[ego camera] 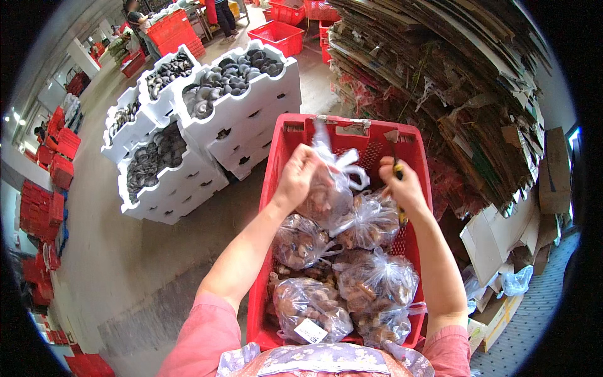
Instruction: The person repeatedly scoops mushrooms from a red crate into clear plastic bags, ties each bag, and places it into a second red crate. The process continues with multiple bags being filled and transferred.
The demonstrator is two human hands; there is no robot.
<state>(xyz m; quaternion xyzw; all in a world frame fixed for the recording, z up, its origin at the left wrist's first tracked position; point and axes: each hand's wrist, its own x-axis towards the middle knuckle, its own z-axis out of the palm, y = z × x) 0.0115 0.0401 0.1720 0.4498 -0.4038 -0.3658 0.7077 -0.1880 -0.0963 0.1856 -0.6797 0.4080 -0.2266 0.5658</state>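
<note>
My left hand (301, 176) grips the gathered neck of a clear plastic bag of brown mushrooms (325, 200), with loose plastic ends standing up beside the fingers. A hand tool with a black-and-yellow handle (402, 217) is in my right hand (403, 184); its exact kind is blurred. Both hands are above a red plastic crate (256, 301). Inside it lie several more bags of mushrooms, such as a tied bag (370, 224) below my right hand and a bag with a white label (311, 304) near my apron. Loose brown mushrooms (318, 271) show between the bags.
Stacked white foam crates (254, 125) holding dark grey mushrooms (235, 75) stand at left. A tall pile of flattened cardboard (452, 89) rises at right. Farther off are red crates (278, 37) and people (225, 19). Torn cardboard (499, 240) lies near the lower right.
</note>
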